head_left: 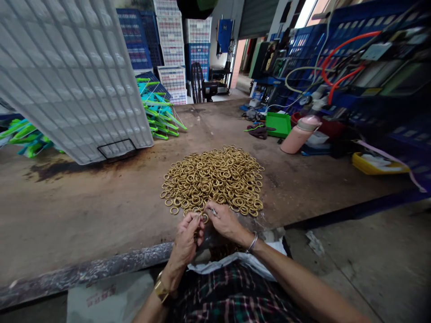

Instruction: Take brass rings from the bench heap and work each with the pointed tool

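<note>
A big heap of brass rings [215, 179] lies on the brown worktable [101, 211] in front of me. My left hand [186, 240] is closed in a pinch at the heap's near edge, its fingertips on a brass ring [204, 218]. My right hand [225, 220] is also pinched, fingertips touching the same spot from the right, and a small silvery piece shows between its fingers. Both hands meet just above the table's front edge. A white plastic bag [242, 260] with more rings lies on my lap under them.
A white plastic crate [74, 76] leans over the table's left side. Green and teal hangers [161, 114] pile up behind it. To the right stand a pink bottle [299, 134], a green tray [279, 124], a yellow tray [377, 163] and blue crates with hoses.
</note>
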`<move>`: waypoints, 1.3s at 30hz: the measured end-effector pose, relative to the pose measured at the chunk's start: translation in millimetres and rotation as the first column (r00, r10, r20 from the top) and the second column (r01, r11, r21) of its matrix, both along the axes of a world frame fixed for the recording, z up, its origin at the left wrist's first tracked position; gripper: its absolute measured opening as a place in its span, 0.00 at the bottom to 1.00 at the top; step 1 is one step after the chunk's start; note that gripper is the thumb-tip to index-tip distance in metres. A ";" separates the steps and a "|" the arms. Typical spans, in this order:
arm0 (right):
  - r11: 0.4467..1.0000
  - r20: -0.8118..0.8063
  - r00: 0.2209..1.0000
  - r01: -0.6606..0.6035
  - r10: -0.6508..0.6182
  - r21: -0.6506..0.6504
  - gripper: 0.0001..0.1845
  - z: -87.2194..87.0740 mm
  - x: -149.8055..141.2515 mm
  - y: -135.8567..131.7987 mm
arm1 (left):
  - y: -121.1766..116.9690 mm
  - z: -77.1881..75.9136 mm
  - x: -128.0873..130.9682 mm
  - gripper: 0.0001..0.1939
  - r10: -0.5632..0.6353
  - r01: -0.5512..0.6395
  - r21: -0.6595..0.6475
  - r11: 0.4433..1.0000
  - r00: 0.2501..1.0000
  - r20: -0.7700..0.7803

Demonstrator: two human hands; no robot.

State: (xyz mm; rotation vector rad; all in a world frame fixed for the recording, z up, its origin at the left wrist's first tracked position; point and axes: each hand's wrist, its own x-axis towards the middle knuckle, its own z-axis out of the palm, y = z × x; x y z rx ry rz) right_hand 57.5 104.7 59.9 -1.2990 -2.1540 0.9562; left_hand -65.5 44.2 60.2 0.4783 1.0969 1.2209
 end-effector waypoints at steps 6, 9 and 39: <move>0.987 0.318 0.942 -0.137 0.104 0.085 0.10 -2.4 3.9 -8.4 | -0.1 -4.7 2.7 0.17 -0.002 0.007 0.047 0.999 0.995 -0.099; 0.983 0.353 0.928 -0.160 0.120 0.085 0.11 3.0 3.3 -8.8 | 0.2 -7.8 3.1 0.17 0.005 0.008 0.081 0.997 0.989 -0.150; 0.994 0.453 0.890 -0.089 0.048 0.070 0.12 -9.8 -2.7 -17.1 | -11.4 -9.0 -33.4 0.05 0.142 -0.099 -0.113 0.989 0.862 0.487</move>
